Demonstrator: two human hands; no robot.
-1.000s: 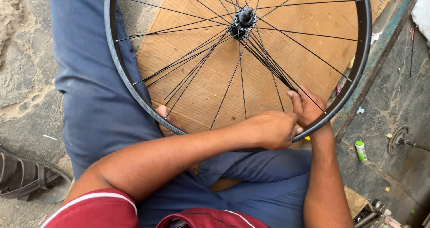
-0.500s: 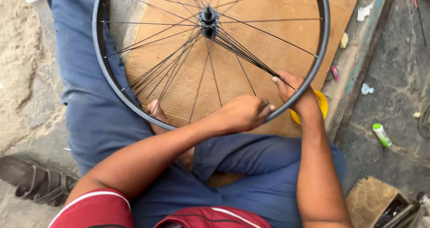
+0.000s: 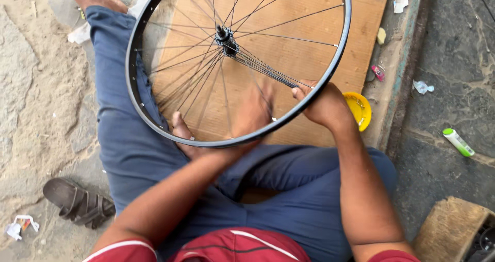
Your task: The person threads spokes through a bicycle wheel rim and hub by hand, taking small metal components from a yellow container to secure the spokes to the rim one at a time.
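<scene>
Against right hand [image 3: 322, 105], wheel rim [image 3: 154, 123]

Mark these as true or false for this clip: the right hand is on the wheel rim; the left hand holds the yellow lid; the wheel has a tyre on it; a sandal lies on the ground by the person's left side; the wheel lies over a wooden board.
1. The right hand is at the rim of the wheel. True.
2. The left hand holds the yellow lid. False: the lid lies on the ground beyond the right hand; the left hand reaches under the spokes.
3. The wheel has a tyre on it. False: the rim is bare.
4. A sandal lies on the ground on the person's left. True.
5. The wheel lies over a wooden board. True.
</scene>
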